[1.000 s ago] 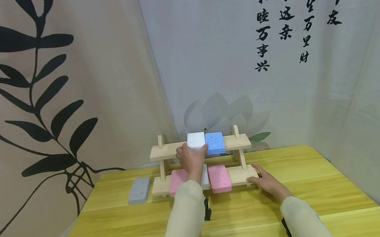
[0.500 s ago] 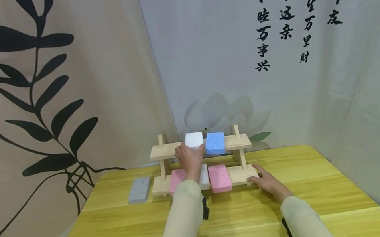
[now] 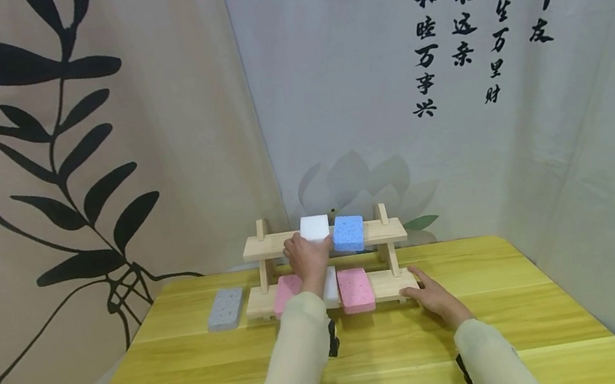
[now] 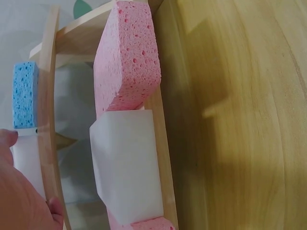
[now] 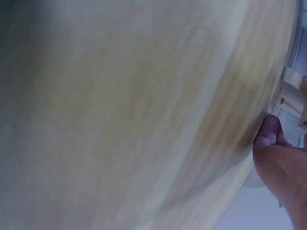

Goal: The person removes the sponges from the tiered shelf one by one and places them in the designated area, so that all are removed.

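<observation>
On the upper board of a two-tier wooden rack (image 3: 384, 231), my left hand (image 3: 309, 261) grips a white sponge (image 3: 314, 226) between thumb and fingers. A blue sponge (image 3: 348, 233) stands just right of it, a narrow gap apart, slightly tilted. Along the lower board are a pink sponge (image 3: 356, 290), a white sponge (image 4: 125, 165) and another pink sponge (image 3: 286, 292), partly hidden by my left hand. My right hand (image 3: 434, 295) holds the right end of the lower board, thumb at its front edge and fingers at its end.
A grey sponge (image 3: 225, 308) lies on the wooden table (image 3: 192, 379) left of the rack. Behind the table hangs a cloth backdrop (image 3: 193, 136) printed with leaves and writing.
My left hand has shifted the upper white sponge slightly left, opening a gap beside the blue one. The blue sponge now leans a little. My right hand stays in place.
</observation>
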`<control>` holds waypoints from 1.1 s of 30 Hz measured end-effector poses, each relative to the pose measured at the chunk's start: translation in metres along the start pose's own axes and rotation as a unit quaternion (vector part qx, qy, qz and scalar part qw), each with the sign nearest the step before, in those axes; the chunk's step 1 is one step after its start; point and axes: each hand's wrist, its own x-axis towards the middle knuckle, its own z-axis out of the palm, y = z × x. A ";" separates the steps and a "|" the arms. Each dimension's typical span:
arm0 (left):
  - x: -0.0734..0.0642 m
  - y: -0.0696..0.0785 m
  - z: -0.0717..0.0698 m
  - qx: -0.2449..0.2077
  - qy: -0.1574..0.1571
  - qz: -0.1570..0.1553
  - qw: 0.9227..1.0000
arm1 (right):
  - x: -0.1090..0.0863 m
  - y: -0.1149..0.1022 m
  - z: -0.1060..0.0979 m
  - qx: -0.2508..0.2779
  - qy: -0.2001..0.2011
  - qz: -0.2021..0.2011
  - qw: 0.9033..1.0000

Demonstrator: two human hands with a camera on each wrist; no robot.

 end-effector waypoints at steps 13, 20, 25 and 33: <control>0.003 -0.008 -0.022 -0.038 0.013 0.023 0.999 | -0.002 0.000 0.004 0.000 -0.008 -0.002 1.000; 0.007 -0.007 -0.043 -0.024 0.002 0.018 1.000 | -0.006 -0.001 -0.002 -0.006 -0.018 -0.014 1.000; 0.011 -0.010 -0.059 -0.018 -0.004 0.020 1.000 | -0.005 -0.002 -0.002 -0.013 -0.021 -0.012 1.000; 0.021 -0.017 -0.092 -0.036 0.023 0.040 0.998 | -0.003 -0.005 0.000 -0.024 -0.023 -0.004 0.999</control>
